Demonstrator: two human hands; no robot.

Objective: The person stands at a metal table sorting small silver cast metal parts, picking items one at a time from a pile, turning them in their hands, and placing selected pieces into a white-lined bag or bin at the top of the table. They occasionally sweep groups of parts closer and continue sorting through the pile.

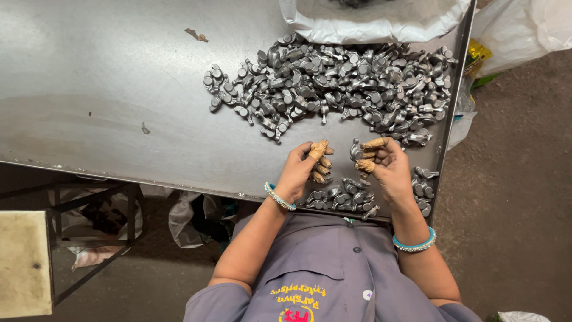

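Note:
My left hand [307,167] rests curled at the near edge of the steel table [107,89], its fingertips wrapped in tan finger covers, with no part visible in it. My right hand [384,164], also with covered fingertips, grips a small grey forged metal part [356,149] between thumb and fingers. A big heap of like metal parts [339,83] lies just beyond both hands. A smaller group of parts [342,197] sits between my wrists at the table edge, and a few more parts [424,188] lie right of my right hand.
A white sack [381,24] lies open at the table's far edge. More white bags [524,30] sit on the floor at right. A frame with bags [101,220] stands under the table at left, beside a tan pad [24,262].

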